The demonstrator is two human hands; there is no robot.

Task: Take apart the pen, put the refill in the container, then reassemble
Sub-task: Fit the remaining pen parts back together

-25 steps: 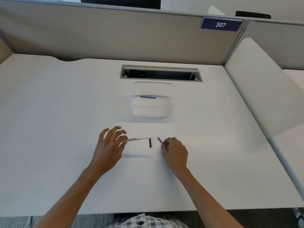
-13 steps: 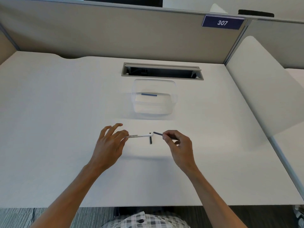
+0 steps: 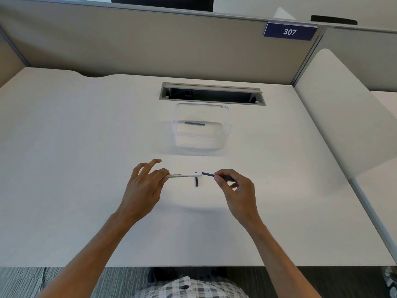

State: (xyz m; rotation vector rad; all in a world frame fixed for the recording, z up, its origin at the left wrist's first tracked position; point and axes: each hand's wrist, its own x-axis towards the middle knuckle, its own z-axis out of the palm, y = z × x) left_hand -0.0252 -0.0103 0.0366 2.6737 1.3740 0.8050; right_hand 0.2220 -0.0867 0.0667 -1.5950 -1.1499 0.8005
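Observation:
My left hand [image 3: 144, 186] pinches the left end of a white pen barrel [image 3: 184, 175], held level above the desk with its open end to the right. My right hand [image 3: 236, 190] grips a thin dark blue piece [image 3: 208, 174], its tip right at the barrel's open end. A short black pen part [image 3: 196, 181] lies on the desk just below the barrel's right end. Farther back stands a clear plastic container [image 3: 225, 134] with a blue refill [image 3: 194, 123] inside.
A grey cable slot [image 3: 212, 94] is cut into the white desk [image 3: 64, 168] behind the container. Beige partition walls bound the back, with a blue "307" sign [image 3: 290, 31]. A white divider panel [image 3: 343, 117] stands along the right side.
My right hand has picked the dark blue piece up off the desk and brought its tip to the barrel's open end. My left hand kept holding the barrel, lifted slightly.

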